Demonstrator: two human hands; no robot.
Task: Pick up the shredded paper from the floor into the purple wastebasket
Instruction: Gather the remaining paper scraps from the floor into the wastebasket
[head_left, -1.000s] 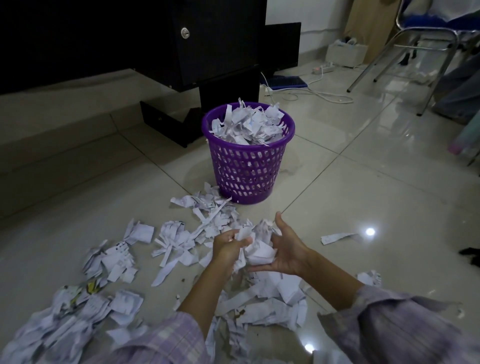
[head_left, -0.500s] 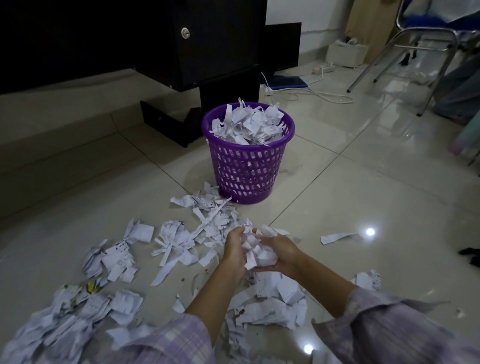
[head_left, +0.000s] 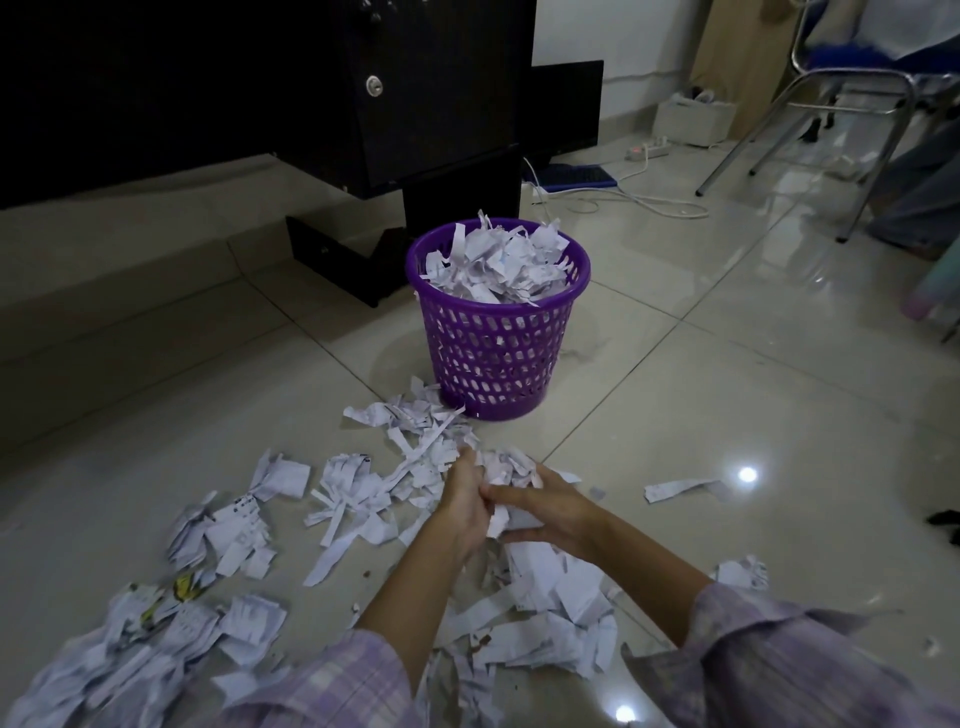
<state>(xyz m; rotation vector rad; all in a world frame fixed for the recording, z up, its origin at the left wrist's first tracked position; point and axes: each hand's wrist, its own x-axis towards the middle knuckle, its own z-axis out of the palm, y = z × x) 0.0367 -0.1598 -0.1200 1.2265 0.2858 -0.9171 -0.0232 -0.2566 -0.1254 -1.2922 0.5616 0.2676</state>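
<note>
The purple wastebasket (head_left: 493, 358) stands on the tiled floor ahead of me, heaped to the rim with white shredded paper (head_left: 498, 260). More shredded paper (head_left: 363, 499) lies scattered on the floor between the basket and me, reaching down to the lower left. My left hand (head_left: 465, 506) and my right hand (head_left: 550, 506) are pressed together low over the floor, both gripping a bunch of shreds (head_left: 506, 467) that sticks out above the fingers.
A dark cabinet (head_left: 415, 104) stands behind the basket. White cables (head_left: 623, 200) and a power strip (head_left: 649, 150) lie at the back. A metal chair (head_left: 857, 104) is at the upper right. A loose paper strip (head_left: 675, 488) lies right of my hands.
My hands have closed together around the bunch of shreds; the right hand, open and cupped before, now wraps over the paper against the left hand.
</note>
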